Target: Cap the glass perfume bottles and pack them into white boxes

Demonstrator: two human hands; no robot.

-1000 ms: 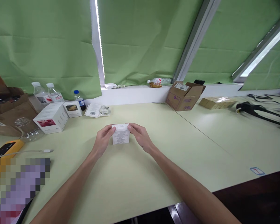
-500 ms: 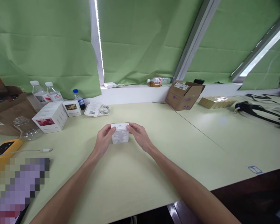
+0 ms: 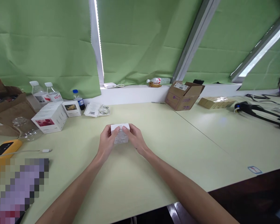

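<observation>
Head view: larger white boxes point(image 3: 50, 117) and water bottles point(image 3: 45, 92) well off beyond the left hand, open cardboard carton point(image 3: 183, 95) far beyond the right hand, nothing between hands, small white box point(image 3: 120, 133) on the table point(image 3: 177, 146) clasped between left hand point(image 3: 108, 142) and right hand point(image 3: 133, 138), fingers curled on its sides and front.

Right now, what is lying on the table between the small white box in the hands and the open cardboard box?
Nothing: the head view shows bare table between the small white box and the cardboard box.
</observation>
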